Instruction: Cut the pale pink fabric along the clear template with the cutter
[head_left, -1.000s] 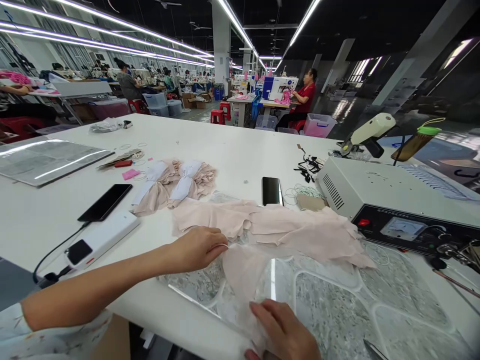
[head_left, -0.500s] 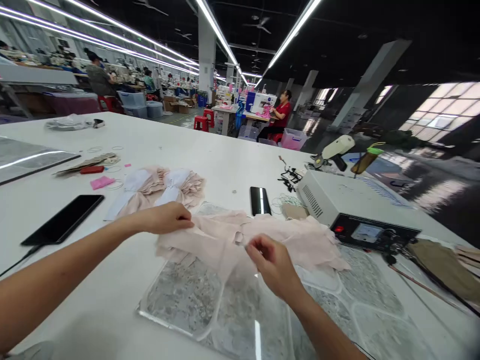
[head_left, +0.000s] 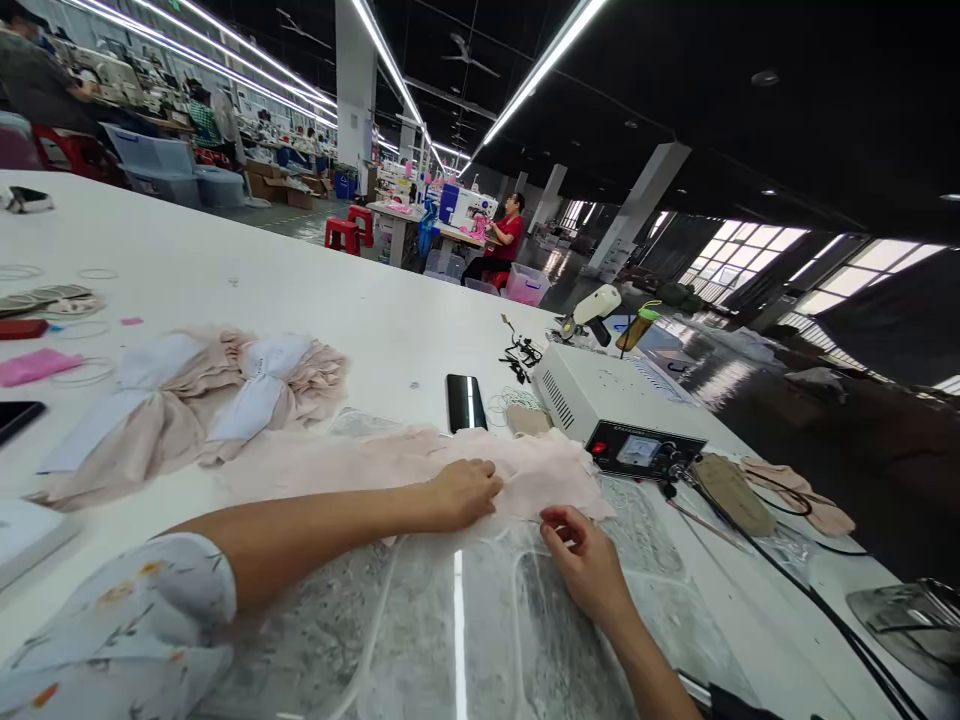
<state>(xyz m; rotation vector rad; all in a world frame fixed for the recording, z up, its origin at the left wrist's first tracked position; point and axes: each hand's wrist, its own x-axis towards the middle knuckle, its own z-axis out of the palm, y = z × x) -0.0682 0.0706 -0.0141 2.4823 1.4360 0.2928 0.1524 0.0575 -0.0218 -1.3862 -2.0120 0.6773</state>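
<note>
Left hand (head_left: 465,492) rests open on the pale pink sheer fabric (head_left: 352,458) while my right hand (head_left: 583,562), just beside, pinches its edge.

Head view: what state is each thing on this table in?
cloth, spread flat under both hands
left hand, palm down on the cloth
right hand, fingertips pinching the cloth's edge
phone, lying flat, screen dark
machine, red lamp apparently lit
bundles, gathered, wrapped in white bands

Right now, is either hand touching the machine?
No, the left hand and right hand are at the pink fabric; the machine sits beyond them.
</note>
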